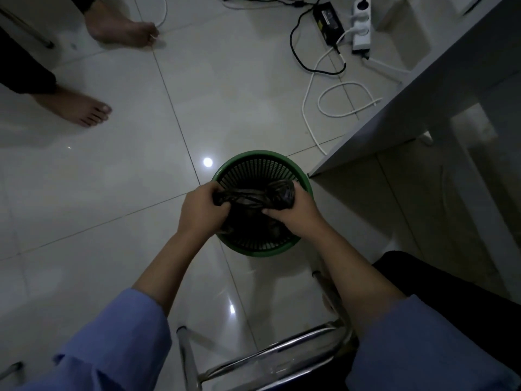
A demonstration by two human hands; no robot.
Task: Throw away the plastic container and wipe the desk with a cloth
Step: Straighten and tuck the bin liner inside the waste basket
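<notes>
Here, bare feet (84, 108) stand on the tiled floor (112, 179) at far left. The left hand (201, 210) and right hand (296, 213) each grip the dark plastic bag (253, 196) over the green basket (307, 184), beside the desk (423, 88).

Glossy pale tiled floor (118, 176) throws back lamp glare mid-frame, with a chrome-legged stool (253, 359) at the bottom and cables (332, 88) coiled upper right.

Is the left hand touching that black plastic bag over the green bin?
Touching. The head view shows the left hand with its fingers curled around one end of the black plastic bag, above the green bin, with no gap visible.
</notes>
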